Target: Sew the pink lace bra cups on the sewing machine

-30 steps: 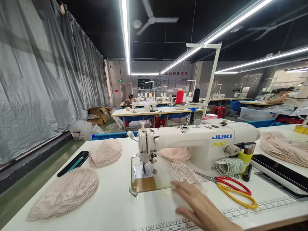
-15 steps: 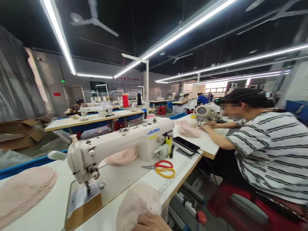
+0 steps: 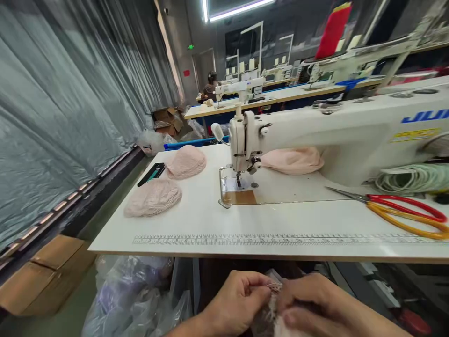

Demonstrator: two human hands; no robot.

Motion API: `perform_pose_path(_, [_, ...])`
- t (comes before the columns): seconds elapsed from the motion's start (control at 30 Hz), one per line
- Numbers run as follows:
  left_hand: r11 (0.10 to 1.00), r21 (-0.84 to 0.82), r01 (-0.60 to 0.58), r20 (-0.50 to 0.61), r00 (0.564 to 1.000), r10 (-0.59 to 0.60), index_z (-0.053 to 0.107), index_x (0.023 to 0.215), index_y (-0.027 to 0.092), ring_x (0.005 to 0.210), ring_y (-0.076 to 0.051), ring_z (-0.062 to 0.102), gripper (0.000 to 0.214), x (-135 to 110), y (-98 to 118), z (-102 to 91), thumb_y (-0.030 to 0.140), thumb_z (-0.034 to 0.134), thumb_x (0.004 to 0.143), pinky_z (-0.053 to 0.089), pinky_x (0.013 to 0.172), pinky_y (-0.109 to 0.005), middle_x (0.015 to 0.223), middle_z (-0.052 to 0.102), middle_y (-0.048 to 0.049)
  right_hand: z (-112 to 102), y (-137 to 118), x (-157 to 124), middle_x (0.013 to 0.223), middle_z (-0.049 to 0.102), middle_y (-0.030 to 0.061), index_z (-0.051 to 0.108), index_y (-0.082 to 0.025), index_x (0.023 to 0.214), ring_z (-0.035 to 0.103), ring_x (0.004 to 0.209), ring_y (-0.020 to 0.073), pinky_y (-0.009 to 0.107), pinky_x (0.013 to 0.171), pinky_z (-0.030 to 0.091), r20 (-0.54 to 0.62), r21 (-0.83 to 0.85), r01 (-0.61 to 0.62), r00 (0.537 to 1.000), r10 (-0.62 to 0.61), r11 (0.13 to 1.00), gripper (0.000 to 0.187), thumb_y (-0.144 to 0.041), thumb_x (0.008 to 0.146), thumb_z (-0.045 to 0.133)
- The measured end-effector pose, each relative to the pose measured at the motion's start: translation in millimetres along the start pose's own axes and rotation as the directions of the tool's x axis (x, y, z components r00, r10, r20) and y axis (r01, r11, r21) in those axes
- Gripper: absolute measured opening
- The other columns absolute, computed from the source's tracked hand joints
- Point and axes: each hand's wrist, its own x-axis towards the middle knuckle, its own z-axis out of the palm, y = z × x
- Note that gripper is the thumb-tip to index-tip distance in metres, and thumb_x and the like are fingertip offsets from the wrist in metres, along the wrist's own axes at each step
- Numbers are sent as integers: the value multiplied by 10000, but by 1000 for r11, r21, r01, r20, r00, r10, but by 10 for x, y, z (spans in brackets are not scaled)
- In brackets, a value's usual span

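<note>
Below the table's front edge, my left hand point(image 3: 240, 299) pinches the lace edge of a pale pink fabric piece point(image 3: 271, 304) between thumb and fingers. My right hand point(image 3: 312, 304), slightly blurred, is closed on the same piece, right beside the left one. Most of the fabric hangs low and is partly hidden by the hands. Ahead stands a white sewing machine point(image 3: 242, 145), with no fabric under its needle. More pale pink pieces lie on the table: one pile point(image 3: 154, 197) at the left, another pile point(image 3: 187, 161) behind it, and folded fabric point(image 3: 293, 160) behind the machine's needle end.
Scissors point(image 3: 403, 210) with red and yellow handles lie at the right of the white table point(image 3: 196, 220), by a coiled pale cord point(image 3: 414, 178). A printed ruler point(image 3: 245, 240) runs along the front edge. Plastic bags point(image 3: 136, 295) and a cardboard box point(image 3: 45, 276) sit below left.
My view has swung left, and the co-worker at the right is out of sight. The pink fabric, earlier at the table's edge under one visible hand, is now between both hands below the edge.
</note>
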Motion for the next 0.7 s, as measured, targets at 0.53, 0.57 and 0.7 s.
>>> perform_pose_path(0.53, [947, -316, 50, 99, 995, -20, 693, 898, 51, 634, -102, 445, 383, -256, -72, -245, 213, 503, 608, 334, 659, -225, 684, 531, -43, 308, -90, 389, 763, 600, -21, 485, -241, 799, 565, 692, 151, 263, 647, 415, -48, -158, -72, 997, 65, 985, 282, -416, 948, 323])
perform_pose_path(0.57, [946, -321, 49, 105, 994, -16, 693, 909, 48, 647, -109, 462, 395, -269, -79, -253, 203, 496, 605, 342, 663, -227, 692, 548, -53, 312, -93, 396, 756, 588, -20, 478, -239, 802, 552, 689, 151, 264, 645, 412, -34, -149, -85, 996, 81, 985, 298, -429, 954, 306])
perform_pose_path(0.7, [949, -307, 71, 94, 995, -44, 705, 898, 58, 629, -109, 476, 382, -322, -67, -263, 187, 515, 592, 356, 643, -222, 675, 573, -55, 325, -64, 397, 712, 524, -25, 439, -234, 790, 498, 673, 149, 259, 616, 388, 7, -100, -111, 994, 112, 989, 342, -466, 966, 260])
